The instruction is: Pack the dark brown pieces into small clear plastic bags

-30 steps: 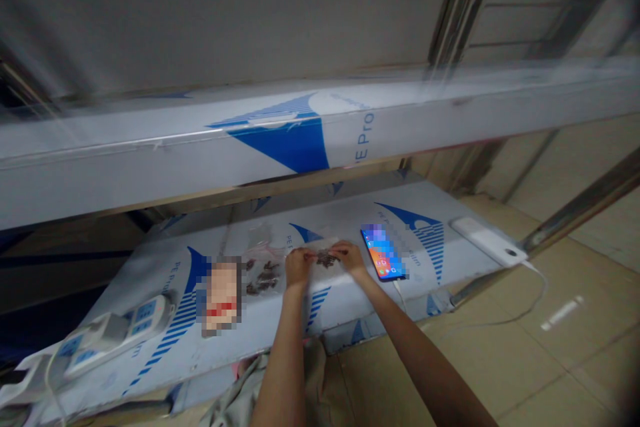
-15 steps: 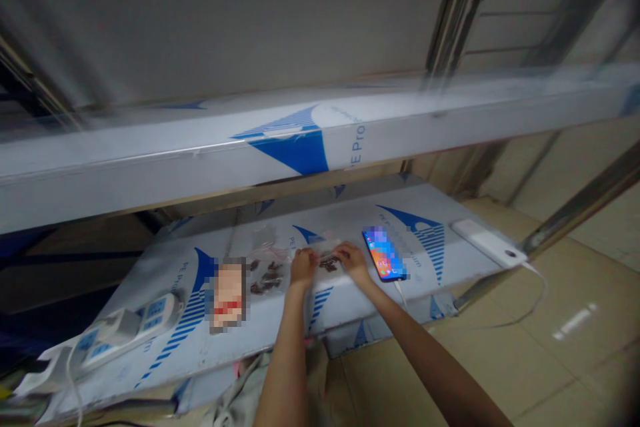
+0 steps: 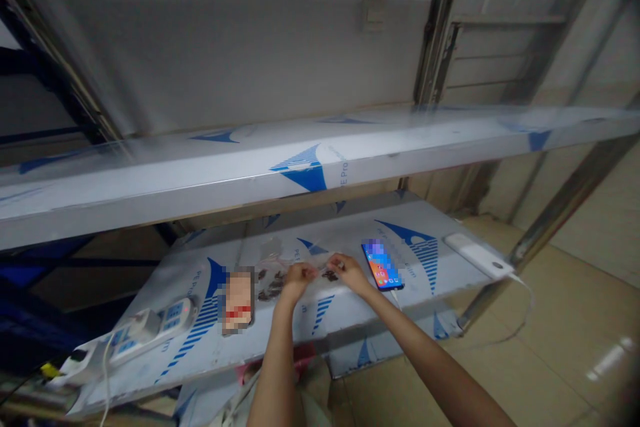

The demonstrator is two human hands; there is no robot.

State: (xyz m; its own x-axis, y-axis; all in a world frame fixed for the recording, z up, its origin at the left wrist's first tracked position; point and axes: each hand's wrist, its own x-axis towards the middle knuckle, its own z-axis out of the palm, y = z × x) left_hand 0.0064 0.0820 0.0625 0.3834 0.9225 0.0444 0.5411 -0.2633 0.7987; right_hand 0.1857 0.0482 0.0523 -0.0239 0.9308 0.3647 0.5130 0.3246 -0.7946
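Both my hands are over the lower shelf (image 3: 440, 267) of a metal rack wrapped in white and blue film. My left hand (image 3: 296, 278) and my right hand (image 3: 349, 269) each pinch an end of a small clear plastic bag (image 3: 324, 271) with dark bits inside. The fingers of both hands are closed on its edge. Another clear bag with dark pieces (image 3: 269, 279) lies on the shelf just left of my left hand. A lit smartphone (image 3: 382, 265) lies right of my right hand, with a cable at its near end.
A white power strip (image 3: 150, 327) lies at the shelf's left end. A white power bank (image 3: 477, 255) with a cable sits at the right end. A blurred card-like object (image 3: 237, 300) lies left of the bags. The upper shelf (image 3: 200, 173) overhangs. Tiled floor (image 3: 550, 347) is at the right.
The view has tilted upward, showing more of the wall and upper shelf. My hands stay on the small bag in nearly the same place on the shelf.
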